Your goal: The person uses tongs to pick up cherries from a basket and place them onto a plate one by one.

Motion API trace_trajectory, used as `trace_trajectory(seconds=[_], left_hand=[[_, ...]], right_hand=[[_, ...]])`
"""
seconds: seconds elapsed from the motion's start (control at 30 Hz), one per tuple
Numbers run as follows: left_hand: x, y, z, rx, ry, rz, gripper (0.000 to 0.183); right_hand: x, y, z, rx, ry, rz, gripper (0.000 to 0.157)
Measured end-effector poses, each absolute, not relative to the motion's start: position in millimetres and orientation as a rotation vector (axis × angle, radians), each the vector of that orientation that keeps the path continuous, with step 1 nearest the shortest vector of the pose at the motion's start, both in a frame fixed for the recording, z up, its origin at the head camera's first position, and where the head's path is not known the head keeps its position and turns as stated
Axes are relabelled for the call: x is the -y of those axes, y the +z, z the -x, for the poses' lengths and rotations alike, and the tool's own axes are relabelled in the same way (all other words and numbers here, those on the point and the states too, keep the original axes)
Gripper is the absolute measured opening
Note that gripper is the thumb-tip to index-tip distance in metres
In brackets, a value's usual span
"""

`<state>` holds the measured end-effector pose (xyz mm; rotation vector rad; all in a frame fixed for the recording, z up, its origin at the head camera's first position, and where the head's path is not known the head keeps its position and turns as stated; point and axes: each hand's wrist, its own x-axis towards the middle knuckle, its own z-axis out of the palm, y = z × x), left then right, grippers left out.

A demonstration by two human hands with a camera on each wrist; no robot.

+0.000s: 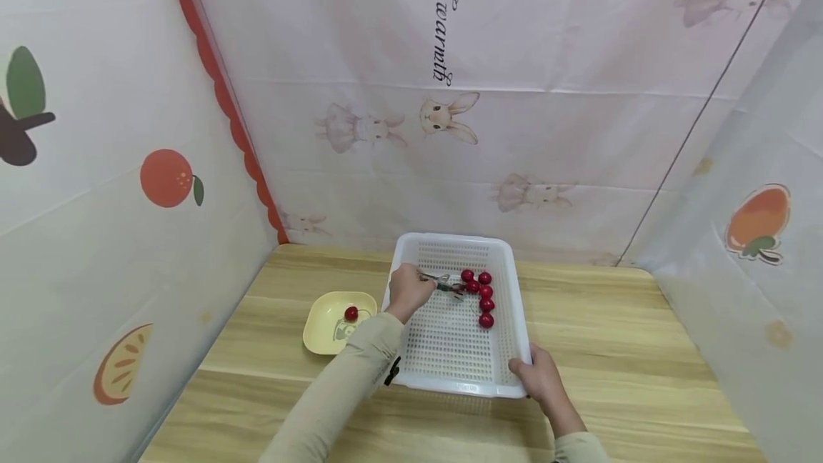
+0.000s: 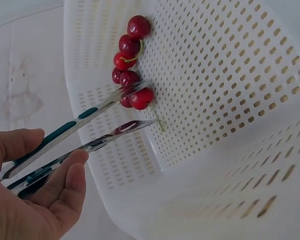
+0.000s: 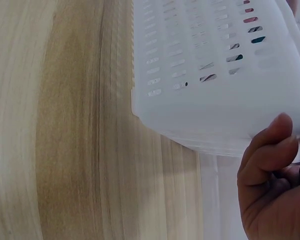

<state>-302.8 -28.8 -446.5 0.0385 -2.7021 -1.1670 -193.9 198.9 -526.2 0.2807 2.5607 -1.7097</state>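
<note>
My left hand (image 1: 410,291) reaches over the white perforated basket (image 1: 508,391) and holds a pair of tongs (image 2: 88,113), metal with teal grips. In the left wrist view the tongs' tips stand apart beside a bunch of cherries (image 2: 139,27), with one tip across the red cherry nearest (image 2: 142,99). Whether the tips pinch it, I cannot tell. Several cherries lie in a line along the basket's right side in the head view. My right hand (image 1: 539,375) grips the basket's rim at its front right corner, thumb on top; its curled fingers (image 3: 267,160) show below the rim.
Left of the basket stands a small yellow dish (image 1: 316,338) with one cherry (image 1: 351,314) in it. My left forearm passes over the dish's right side. The wooden table (image 1: 617,349) ends at printed cloth walls (image 1: 398,184) behind and at both sides.
</note>
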Motion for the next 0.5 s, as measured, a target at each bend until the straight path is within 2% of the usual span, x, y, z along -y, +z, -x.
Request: trace_trajectory(seconds=[0.27, 0.5], left_hand=[[22.6, -445.4, 301.7, 2.795, -0.921, 0.037, 0.040], [24.3, -448.8, 302.2, 2.746, -0.970, 0.081, 0.046]], right_hand=[[-200.2, -524.4, 193.9, -2.549, -1.704, -0.295, 0.043], [-200.7, -525.5, 195.2, -2.546, -1.701, -0.299, 0.043]])
